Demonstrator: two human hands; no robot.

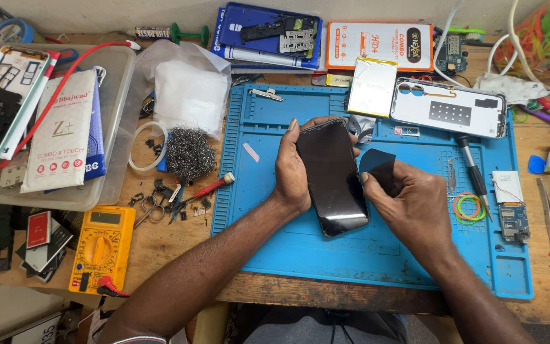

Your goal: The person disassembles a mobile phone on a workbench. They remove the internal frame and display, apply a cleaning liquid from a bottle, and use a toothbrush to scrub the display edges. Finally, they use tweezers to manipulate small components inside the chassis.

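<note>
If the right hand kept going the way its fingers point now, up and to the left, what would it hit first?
Most likely the dark film piece that the right hand already pinches, then the black phone held in the left hand. Depth is hard to judge from this head view.

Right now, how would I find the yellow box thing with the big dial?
Start at the big blue rubber work mat in the middle of the wooden bench. Go left past its edge, below the grey ball of steel wool. There lies the yellow handheld meter, the only yellow thing with a round dial and a small screen.
</note>
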